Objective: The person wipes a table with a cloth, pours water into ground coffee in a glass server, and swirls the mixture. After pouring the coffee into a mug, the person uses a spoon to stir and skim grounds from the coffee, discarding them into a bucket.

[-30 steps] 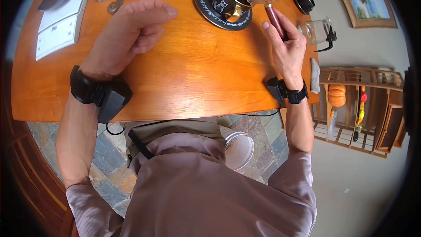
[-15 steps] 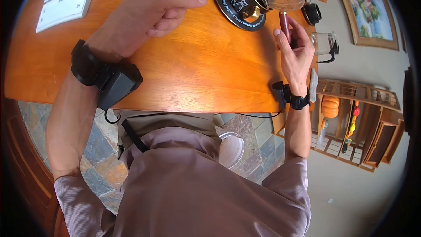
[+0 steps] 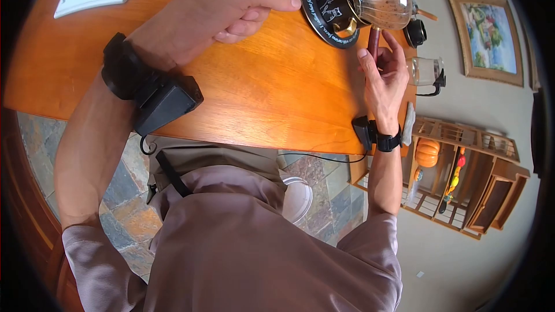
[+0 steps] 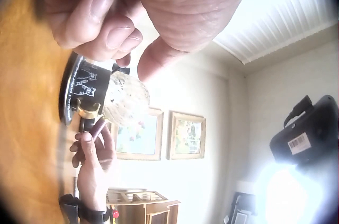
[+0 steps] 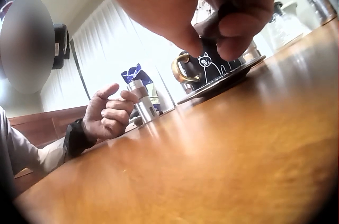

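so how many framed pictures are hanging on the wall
2. In the left wrist view, one gold-framed colourful painting is partly hidden behind the ribbed clear glass vessel; the second gold-framed painting hangs to its right. More may be hidden.

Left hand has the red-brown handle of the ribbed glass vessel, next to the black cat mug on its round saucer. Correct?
Wrong hand: the head view shows the right hand on the red-brown handle of the ribbed glass vessel. It's next to the black cat mug on its round saucer, as you said.
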`<state>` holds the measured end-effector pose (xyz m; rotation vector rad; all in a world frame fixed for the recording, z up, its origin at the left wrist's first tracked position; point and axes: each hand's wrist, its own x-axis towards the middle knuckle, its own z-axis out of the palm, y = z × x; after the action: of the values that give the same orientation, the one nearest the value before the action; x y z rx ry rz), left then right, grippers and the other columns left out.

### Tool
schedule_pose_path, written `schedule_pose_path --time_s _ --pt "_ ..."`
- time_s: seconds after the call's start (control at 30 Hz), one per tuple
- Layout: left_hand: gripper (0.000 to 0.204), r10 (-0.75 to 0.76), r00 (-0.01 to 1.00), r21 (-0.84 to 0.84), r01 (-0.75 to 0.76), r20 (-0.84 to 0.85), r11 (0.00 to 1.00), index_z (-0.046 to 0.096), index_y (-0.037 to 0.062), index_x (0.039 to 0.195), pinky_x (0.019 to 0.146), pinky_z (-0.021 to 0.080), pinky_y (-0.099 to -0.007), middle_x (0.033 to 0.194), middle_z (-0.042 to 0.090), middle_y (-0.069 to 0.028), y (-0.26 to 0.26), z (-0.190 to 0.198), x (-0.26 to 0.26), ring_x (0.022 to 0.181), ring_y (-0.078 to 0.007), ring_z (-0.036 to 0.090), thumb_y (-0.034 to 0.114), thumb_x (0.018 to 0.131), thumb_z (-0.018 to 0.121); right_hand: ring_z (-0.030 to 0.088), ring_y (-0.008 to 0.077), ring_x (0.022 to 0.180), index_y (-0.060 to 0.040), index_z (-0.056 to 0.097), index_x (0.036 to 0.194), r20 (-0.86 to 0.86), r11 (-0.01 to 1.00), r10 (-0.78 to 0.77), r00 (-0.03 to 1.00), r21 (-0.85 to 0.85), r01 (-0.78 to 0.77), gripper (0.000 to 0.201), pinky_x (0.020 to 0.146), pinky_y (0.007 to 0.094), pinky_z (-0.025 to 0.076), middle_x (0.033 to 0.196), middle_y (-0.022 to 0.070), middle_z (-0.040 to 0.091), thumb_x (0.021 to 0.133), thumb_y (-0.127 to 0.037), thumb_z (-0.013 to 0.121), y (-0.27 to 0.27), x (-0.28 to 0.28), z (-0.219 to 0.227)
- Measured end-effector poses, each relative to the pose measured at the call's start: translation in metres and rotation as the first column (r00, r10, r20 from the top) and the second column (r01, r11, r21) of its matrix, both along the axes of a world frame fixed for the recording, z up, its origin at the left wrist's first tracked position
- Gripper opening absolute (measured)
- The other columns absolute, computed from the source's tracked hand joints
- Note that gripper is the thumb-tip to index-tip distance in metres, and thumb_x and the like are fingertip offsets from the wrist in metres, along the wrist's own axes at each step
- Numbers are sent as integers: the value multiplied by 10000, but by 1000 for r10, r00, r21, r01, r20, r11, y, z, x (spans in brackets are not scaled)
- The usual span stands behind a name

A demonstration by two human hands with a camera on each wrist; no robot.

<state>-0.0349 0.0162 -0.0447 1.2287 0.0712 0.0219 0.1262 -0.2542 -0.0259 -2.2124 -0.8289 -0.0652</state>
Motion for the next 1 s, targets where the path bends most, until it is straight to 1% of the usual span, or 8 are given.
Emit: schedule_pose_path --time_s 0.47,0.57,0.63,0.73,0.8,0.87,0.9,1.0 --pt "153 12 1000 18 -12 3 1000 580 86 918 433 256 -134 641 386 96 -2 0 -1 507 23 346 225 976 611 599 88 745 75 470 1365 -94 1000 1 996 23 2 610 702 224 460 777 28 640 883 -176 747 2 -3 2" --pt "161 36 999 54 -37 7 998 579 86 908 427 249 -140 639 379 96 -2 0 -1 503 23 340 229 972 618 604 90 753 77 443 1380 -88 1000 23 996 -3 -23 593 678 225 462 838 52 653 910 -163 713 -1 -1 0" --pt "166 20 1000 27 -20 -4 999 581 83 907 419 244 -149 626 377 94 -1 0 1 494 22 328 232 964 624 623 103 768 68 421 1394 -196 984 10 981 176 25 562 629 227 474 941 88 670 955 -191 656 -5 -1 0" --pt "167 57 998 73 -57 -2 996 592 75 912 414 244 -158 613 379 94 -3 2 0 486 20 321 232 958 627 645 120 783 54 405 1403 -180 969 -39 983 235 81 544 572 227 476 1015 111 668 987 -234 607 -12 6 6" --pt "167 73 997 113 -73 11 991 598 74 915 412 236 -161 609 381 93 -6 2 0 481 18 319 233 955 629 661 133 783 38 427 1380 -159 967 -79 984 228 115 523 543 224 473 963 94 678 993 -269 599 -22 23 3" --pt "167 80 996 161 -84 27 983 604 73 919 411 228 -164 605 383 93 -6 3 1 477 15 316 234 953 630 639 107 718 21 505 1304 -321 965 -165 932 141 220 429 522 211 446 912 67 678 984 -243 616 -36 44 -4" --pt "168 58 998 164 -59 6 985 608 75 919 422 229 -165 608 387 93 -6 3 1 485 12 328 238 948 636 598 78 638 -6 587 1196 -396 971 -140 907 127 205 312 486 188 407 863 42 679 971 -217 632 -49 66 -16" --pt "171 24 1000 175 -23 -5 984 612 83 918 448 239 -167 615 398 93 -7 1 2 506 5 356 248 940 648 558 55 588 -23 638 1103 -427 932 -183 885 211 295 222 453 171 362 835 32 675 958 -190 643 -48 80 -22"
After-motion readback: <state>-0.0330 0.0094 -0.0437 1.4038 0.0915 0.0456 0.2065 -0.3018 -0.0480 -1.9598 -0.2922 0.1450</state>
